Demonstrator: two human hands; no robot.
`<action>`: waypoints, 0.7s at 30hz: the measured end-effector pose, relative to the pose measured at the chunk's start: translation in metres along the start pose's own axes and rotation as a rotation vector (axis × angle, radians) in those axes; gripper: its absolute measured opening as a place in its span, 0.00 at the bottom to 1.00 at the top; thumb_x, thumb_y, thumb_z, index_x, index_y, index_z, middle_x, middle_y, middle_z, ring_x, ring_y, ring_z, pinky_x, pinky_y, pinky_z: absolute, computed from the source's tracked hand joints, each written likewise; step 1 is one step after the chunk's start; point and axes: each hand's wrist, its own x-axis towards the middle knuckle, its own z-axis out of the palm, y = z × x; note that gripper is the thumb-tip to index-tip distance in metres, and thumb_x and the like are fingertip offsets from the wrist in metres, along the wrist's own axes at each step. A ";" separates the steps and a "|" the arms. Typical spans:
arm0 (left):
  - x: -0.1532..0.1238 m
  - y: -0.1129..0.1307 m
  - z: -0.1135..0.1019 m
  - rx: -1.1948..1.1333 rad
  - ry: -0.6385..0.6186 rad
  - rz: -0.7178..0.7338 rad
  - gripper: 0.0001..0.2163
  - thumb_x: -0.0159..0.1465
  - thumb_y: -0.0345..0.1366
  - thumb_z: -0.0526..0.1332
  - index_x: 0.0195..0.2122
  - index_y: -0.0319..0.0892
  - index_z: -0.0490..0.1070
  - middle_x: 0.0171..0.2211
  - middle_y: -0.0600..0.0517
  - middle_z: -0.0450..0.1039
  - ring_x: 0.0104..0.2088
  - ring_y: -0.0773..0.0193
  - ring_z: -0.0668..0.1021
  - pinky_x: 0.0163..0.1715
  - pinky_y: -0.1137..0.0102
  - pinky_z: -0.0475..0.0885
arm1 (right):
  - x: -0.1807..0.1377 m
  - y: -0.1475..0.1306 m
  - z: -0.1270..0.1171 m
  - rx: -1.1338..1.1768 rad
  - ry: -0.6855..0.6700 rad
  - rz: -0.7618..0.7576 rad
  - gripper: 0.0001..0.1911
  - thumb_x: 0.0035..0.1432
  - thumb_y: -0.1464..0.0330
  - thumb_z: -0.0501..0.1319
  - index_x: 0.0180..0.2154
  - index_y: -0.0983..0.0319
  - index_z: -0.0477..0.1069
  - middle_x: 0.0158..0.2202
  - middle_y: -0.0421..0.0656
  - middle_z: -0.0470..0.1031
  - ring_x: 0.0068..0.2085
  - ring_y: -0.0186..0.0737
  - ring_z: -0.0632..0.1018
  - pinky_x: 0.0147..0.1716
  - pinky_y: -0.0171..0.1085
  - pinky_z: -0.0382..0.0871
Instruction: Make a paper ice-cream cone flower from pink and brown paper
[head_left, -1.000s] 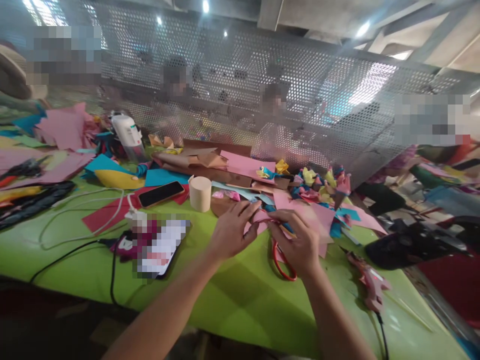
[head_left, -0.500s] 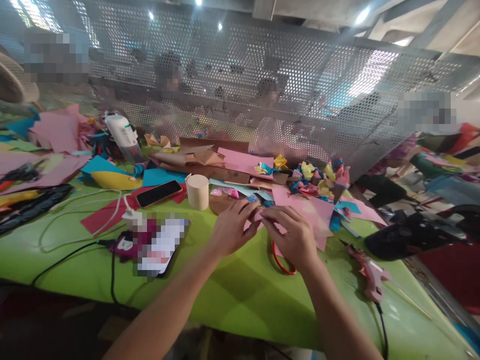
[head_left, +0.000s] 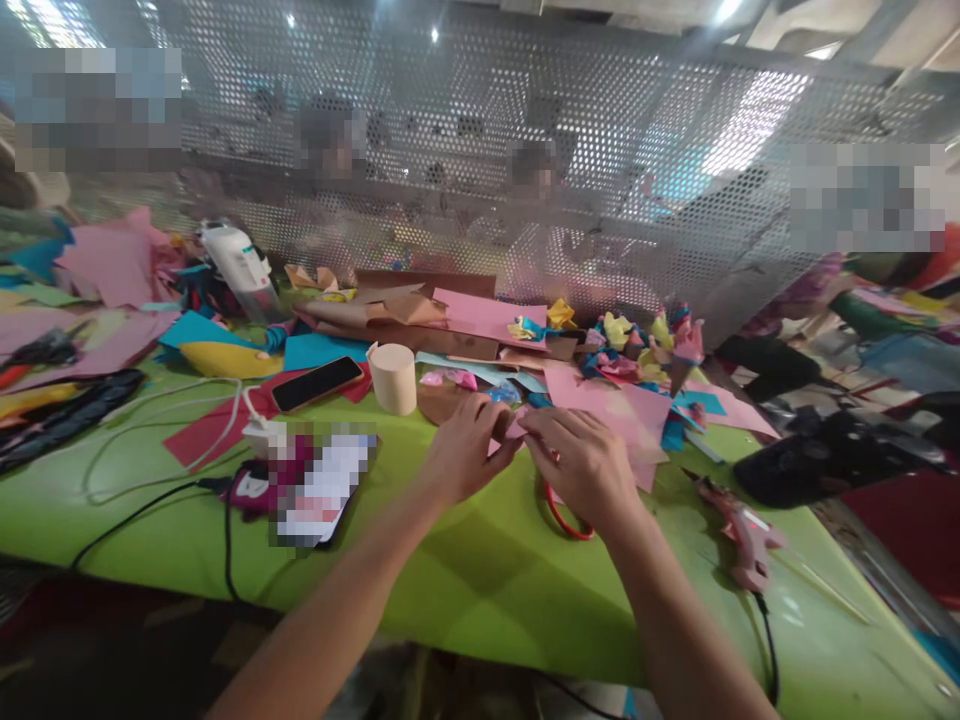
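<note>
Close together over the green table (head_left: 480,590), my left hand (head_left: 469,450) and my right hand (head_left: 581,465) pinch a small piece of pink paper (head_left: 517,425) between their fingertips. Part of the paper is hidden behind the fingers. Under my right hand lies a pair of scissors with a red handle (head_left: 566,520); its blades are covered. Just beyond the hands are a blue scrap (head_left: 504,391) and a brown piece (head_left: 439,402). Larger pink sheets (head_left: 615,410) spread out behind my right hand.
A cream paper roll (head_left: 394,380) stands left of the hands, near a dark phone (head_left: 319,385) and a lit phone (head_left: 326,490) by a power strip with cables. At right lie a pink glue gun (head_left: 746,535) and a black bottle (head_left: 795,465). Folded paper flowers (head_left: 645,345) sit behind.
Both hands stay together on the pink paper, their fingers shifting slightly. The camera view has moved a little; the things on the table lie as before.
</note>
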 end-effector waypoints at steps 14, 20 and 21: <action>-0.002 0.001 0.008 0.065 0.081 0.071 0.16 0.72 0.46 0.46 0.47 0.40 0.64 0.41 0.45 0.69 0.44 0.54 0.70 0.48 0.57 0.68 | 0.001 -0.014 0.005 0.024 0.097 0.199 0.09 0.61 0.73 0.58 0.33 0.58 0.76 0.33 0.43 0.81 0.33 0.42 0.79 0.34 0.38 0.69; -0.003 0.001 0.010 -0.041 0.069 0.038 0.16 0.72 0.47 0.47 0.48 0.42 0.65 0.42 0.45 0.69 0.46 0.54 0.70 0.51 0.56 0.67 | 0.000 -0.009 0.006 0.198 0.079 0.345 0.08 0.60 0.71 0.59 0.33 0.58 0.76 0.34 0.43 0.80 0.34 0.41 0.80 0.34 0.37 0.71; -0.003 0.001 0.010 -0.099 0.059 0.008 0.15 0.72 0.46 0.47 0.48 0.43 0.65 0.44 0.45 0.69 0.48 0.54 0.70 0.52 0.56 0.67 | 0.000 -0.007 0.007 0.261 0.081 0.381 0.07 0.60 0.71 0.60 0.36 0.58 0.76 0.35 0.43 0.81 0.35 0.42 0.80 0.36 0.37 0.72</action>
